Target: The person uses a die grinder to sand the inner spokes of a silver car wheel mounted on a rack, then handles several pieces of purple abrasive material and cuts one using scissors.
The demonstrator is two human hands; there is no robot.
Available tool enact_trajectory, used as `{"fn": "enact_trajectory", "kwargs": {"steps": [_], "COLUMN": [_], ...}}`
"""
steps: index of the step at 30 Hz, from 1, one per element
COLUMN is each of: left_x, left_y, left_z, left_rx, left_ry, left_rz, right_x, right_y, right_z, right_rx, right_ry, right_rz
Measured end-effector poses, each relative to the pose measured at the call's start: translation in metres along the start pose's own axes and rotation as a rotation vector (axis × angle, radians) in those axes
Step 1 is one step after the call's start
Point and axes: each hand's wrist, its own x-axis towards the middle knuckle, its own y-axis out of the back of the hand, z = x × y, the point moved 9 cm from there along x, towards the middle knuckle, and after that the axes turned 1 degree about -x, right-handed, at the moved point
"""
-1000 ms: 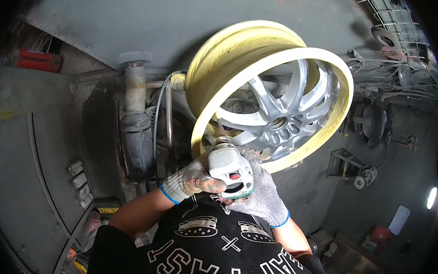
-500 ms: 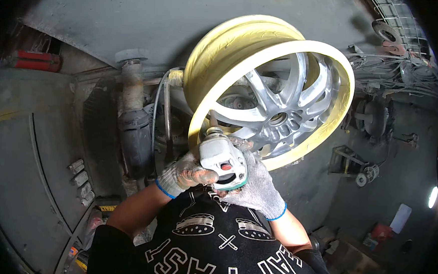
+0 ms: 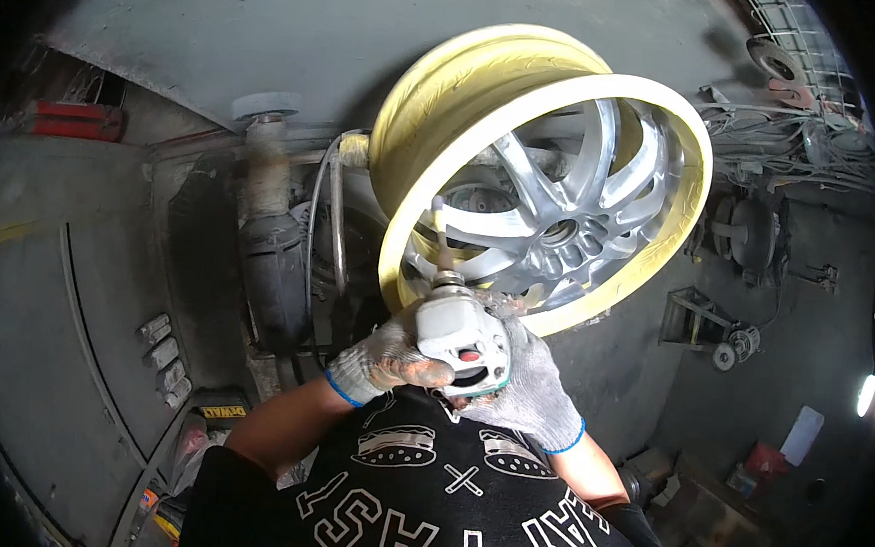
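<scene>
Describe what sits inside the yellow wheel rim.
Silver spokes surround a central hub. The power tool and right hand cover part of the lower inside of the rim.

Over here I can see the camera rides on the person's head, the left one of a side-by-side pair, aimed down past the chest (image 3: 424,488). The view is upright and unmirrored, its left being the person's left. Both forearms (image 3: 293,427) enter from below, and the left grip (image 3: 392,356) and right grip (image 3: 541,388) sit below the middle, near the lens. The wheel (image 3: 585,182) is farther out, above them. The lens is a wide fisheye: the corners go black, straight lines on the grey panel (image 3: 33,329) bow, and a bright lamp (image 3: 865,396) shows by the right edge.
</scene>
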Motion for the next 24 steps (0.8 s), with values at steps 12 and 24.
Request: {"fn": "enact_trajectory", "kwargs": {"steps": [12,24], "left_x": [-0.001,-0.007], "left_y": [0.006,-0.006], "left_z": [0.004,-0.009], "left_rx": [-0.003,0.010], "left_ry": [-0.047,0.225], "left_rz": [0.007,0.045], "right_x": [0.006,-0.010], "right_y": [0.002,0.011], "right_z": [-0.016,-0.007], "right_rx": [-0.090,-0.056], "right_ry": [0.072,0.085], "right_rz": [0.033,0.021]}}
